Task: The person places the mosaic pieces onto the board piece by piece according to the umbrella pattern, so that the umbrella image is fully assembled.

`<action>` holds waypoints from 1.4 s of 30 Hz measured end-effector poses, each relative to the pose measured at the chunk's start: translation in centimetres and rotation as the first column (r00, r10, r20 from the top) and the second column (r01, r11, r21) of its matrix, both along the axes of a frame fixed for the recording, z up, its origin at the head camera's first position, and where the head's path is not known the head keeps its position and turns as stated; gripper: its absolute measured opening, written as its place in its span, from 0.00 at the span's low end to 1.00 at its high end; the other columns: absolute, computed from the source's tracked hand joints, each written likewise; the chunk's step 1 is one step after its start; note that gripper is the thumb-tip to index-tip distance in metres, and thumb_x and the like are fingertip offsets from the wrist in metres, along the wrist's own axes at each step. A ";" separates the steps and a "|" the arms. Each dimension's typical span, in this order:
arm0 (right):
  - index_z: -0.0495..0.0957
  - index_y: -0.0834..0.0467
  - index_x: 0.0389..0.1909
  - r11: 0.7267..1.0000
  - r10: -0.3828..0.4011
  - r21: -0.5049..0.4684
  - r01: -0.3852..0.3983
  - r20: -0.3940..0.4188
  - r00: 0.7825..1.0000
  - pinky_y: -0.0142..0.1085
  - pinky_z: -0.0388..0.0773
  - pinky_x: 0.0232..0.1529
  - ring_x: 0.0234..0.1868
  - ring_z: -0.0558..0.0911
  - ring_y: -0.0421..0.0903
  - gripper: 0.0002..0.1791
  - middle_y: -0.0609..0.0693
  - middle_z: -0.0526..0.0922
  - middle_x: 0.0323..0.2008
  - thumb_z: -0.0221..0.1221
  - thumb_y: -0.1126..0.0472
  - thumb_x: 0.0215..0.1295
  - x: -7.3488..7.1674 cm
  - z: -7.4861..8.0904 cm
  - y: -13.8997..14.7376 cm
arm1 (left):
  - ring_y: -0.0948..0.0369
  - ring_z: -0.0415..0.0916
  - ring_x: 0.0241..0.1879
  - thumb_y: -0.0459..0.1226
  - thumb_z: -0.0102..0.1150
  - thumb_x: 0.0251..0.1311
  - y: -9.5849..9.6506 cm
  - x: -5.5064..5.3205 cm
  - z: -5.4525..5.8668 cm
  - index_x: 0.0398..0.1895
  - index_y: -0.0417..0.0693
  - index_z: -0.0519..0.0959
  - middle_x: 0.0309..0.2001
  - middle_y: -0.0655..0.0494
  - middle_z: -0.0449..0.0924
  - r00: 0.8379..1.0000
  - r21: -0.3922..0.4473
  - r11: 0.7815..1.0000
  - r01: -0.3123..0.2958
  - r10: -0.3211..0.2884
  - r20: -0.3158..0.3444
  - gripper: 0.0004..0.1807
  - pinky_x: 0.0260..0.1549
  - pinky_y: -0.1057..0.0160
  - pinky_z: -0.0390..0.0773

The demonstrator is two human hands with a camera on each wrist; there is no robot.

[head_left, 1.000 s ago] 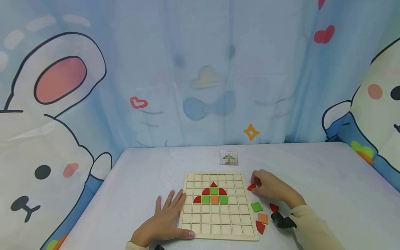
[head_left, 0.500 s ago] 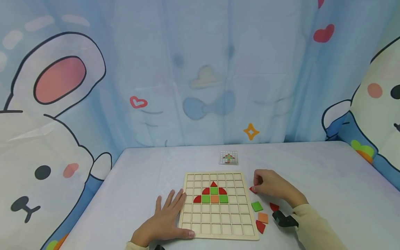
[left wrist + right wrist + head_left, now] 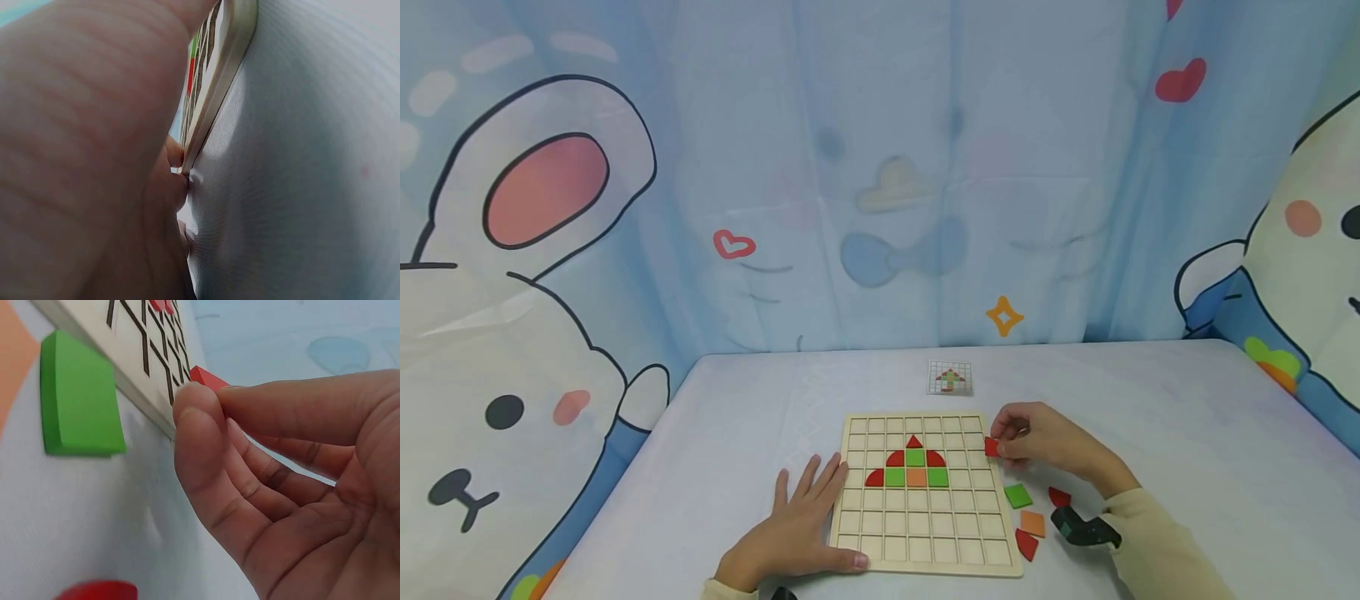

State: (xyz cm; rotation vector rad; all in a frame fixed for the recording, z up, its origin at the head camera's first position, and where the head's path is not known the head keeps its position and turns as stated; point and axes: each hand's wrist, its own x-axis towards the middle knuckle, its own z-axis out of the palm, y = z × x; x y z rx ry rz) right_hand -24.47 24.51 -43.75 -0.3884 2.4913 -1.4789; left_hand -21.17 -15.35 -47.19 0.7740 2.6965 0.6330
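Note:
A wooden grid board [image 3: 925, 533] lies on the table, with red, green and orange pieces set in its upper middle squares. My left hand [image 3: 801, 529] rests at the board's left edge, fingers spread and straight, thumb on the near left corner. Between thumb and fingertips my right hand [image 3: 1048, 442] pinches a red piece [image 3: 992, 447] by the board's upper right edge. In the right wrist view that red piece [image 3: 206, 378] shows only partly; the fingers hide the rest. A green square piece [image 3: 1018, 496] lies on the table below my right hand.
Right of the board lie an orange square [image 3: 1033, 524] and two red pieces, one red piece [image 3: 1027, 544] nearest me and another red piece [image 3: 1060, 497] by the black wrist camera [image 3: 1084, 528]. Behind the board is a small pattern card [image 3: 950, 378]. A blue curtain [image 3: 880, 125] hangs beyond.
My right hand first draws back slightly to the right, then moves left and a little up, bringing the red piece to the board's right edge. My left hand stays in place.

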 end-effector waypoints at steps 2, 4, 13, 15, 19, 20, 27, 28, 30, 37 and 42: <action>0.79 0.68 0.46 0.998 0.032 -0.048 -0.031 0.026 0.999 0.41 0.87 0.35 0.31 0.85 0.52 0.08 0.55 0.80 0.32 0.64 0.73 0.68 -0.1 0.0 -0.2 | 0.41 0.30 0.85 0.72 0.69 0.54 0.0 -0.1 -0.1 0.88 0.43 0.49 0.88 0.47 0.41 1.000 0.004 1.000 -0.001 0.001 0.000 0.70 0.71 0.24 0.26; 0.79 0.69 0.48 0.996 0.059 -0.076 -0.055 0.043 0.997 0.42 0.88 0.35 0.31 0.86 0.52 0.09 0.56 0.80 0.32 0.63 0.73 0.69 -0.2 0.0 -0.5 | 0.41 0.30 0.85 0.72 0.69 0.54 -0.1 -0.1 -0.2 0.88 0.43 0.49 0.88 0.47 0.40 1.000 0.002 1.000 -0.003 0.003 0.000 0.70 0.71 0.24 0.26; 0.80 0.68 0.43 0.994 0.078 -0.080 -0.072 0.077 0.994 0.43 0.88 0.35 0.30 0.87 0.52 0.05 0.56 0.80 0.32 0.63 0.74 0.69 0.1 -0.3 -2.0 | 0.41 0.31 0.85 0.72 0.69 0.55 0.2 -0.2 -0.1 0.88 0.43 0.48 0.88 0.47 0.40 1.000 -0.016 1.000 0.000 0.000 -0.004 0.70 0.71 0.24 0.26; 0.80 0.67 0.43 0.996 0.074 -0.063 -0.070 0.068 0.995 0.42 0.87 0.34 0.29 0.86 0.52 0.05 0.56 0.81 0.31 0.63 0.73 0.68 0.1 -0.3 -2.2 | 0.41 0.31 0.85 0.72 0.69 0.55 0.2 -0.1 0.0 0.88 0.43 0.48 0.88 0.47 0.40 1.000 -0.017 1.000 0.000 0.000 -0.003 0.69 0.71 0.24 0.26; 0.80 0.66 0.42 0.996 0.085 -0.023 -0.084 0.038 0.996 0.40 0.85 0.31 0.28 0.84 0.50 0.05 0.54 0.81 0.29 0.64 0.71 0.68 0.3 -0.4 -2.7 | 0.42 0.31 0.85 0.71 0.69 0.55 0.2 -0.1 0.1 0.88 0.43 0.48 0.88 0.48 0.40 1.000 -0.017 1.000 0.002 -0.002 -0.005 0.69 0.71 0.24 0.26; 0.81 0.66 0.42 0.996 0.088 -0.014 -0.087 0.030 0.996 0.40 0.84 0.30 0.28 0.83 0.49 0.05 0.53 0.81 0.29 0.64 0.71 0.68 0.3 -0.4 -2.8 | 0.41 0.31 0.85 0.71 0.69 0.55 0.2 -0.1 0.1 0.88 0.43 0.48 0.88 0.48 0.40 1.000 -0.017 1.000 0.003 -0.003 -0.005 0.69 0.71 0.24 0.26; 0.81 0.67 0.39 0.993 0.118 0.014 -0.118 -0.022 0.993 0.36 0.77 0.26 0.25 0.77 0.46 0.05 0.50 0.81 0.28 0.67 0.70 0.67 0.4 -0.5 -3.7 | 0.42 0.30 0.85 0.72 0.68 0.55 0.1 -0.1 0.0 0.88 0.44 0.48 0.88 0.48 0.40 1.000 -0.024 1.000 -0.002 0.002 0.003 0.69 0.71 0.24 0.26; 0.81 0.67 0.39 0.993 0.118 0.018 -0.118 -0.024 0.993 0.35 0.76 0.26 0.25 0.76 0.46 0.04 0.49 0.81 0.28 0.67 0.70 0.67 0.4 -0.5 -3.9 | 0.42 0.30 0.85 0.72 0.68 0.55 0.1 -0.2 0.0 0.88 0.44 0.48 0.88 0.48 0.39 1.000 -0.023 1.000 -0.003 0.003 0.005 0.69 0.71 0.24 0.26; 0.82 0.66 0.38 0.993 0.114 0.030 -0.113 -0.031 0.993 0.35 0.76 0.26 0.26 0.76 0.46 0.04 0.49 0.81 0.28 0.67 0.71 0.66 0.5 -0.5 -4.1 | 0.42 0.30 0.85 0.73 0.68 0.55 0.0 -0.2 -0.1 0.88 0.44 0.48 0.88 0.48 0.40 1.000 -0.020 1.000 -0.005 0.005 0.006 0.69 0.71 0.24 0.25; 0.82 0.63 0.37 0.989 0.117 0.093 -0.111 -0.064 0.991 0.35 0.76 0.31 0.30 0.77 0.47 0.03 0.47 0.81 0.28 0.67 0.71 0.66 0.6 -0.6 -4.5 | 0.42 0.30 0.85 0.73 0.67 0.54 0.0 -0.2 -0.2 0.88 0.44 0.48 0.88 0.48 0.40 1.000 -0.016 1.000 -0.002 0.002 0.001 0.70 0.71 0.24 0.25; 0.81 0.60 0.35 0.986 0.123 0.121 -0.114 -0.078 0.989 0.36 0.75 0.31 0.30 0.76 0.46 0.05 0.46 0.80 0.27 0.67 0.71 0.66 0.9 -0.4 -4.9 | 0.42 0.31 0.85 0.72 0.67 0.55 0.1 -0.1 -0.1 0.88 0.44 0.48 0.88 0.48 0.40 1.000 -0.020 1.000 0.001 -0.001 -0.004 0.69 0.71 0.24 0.26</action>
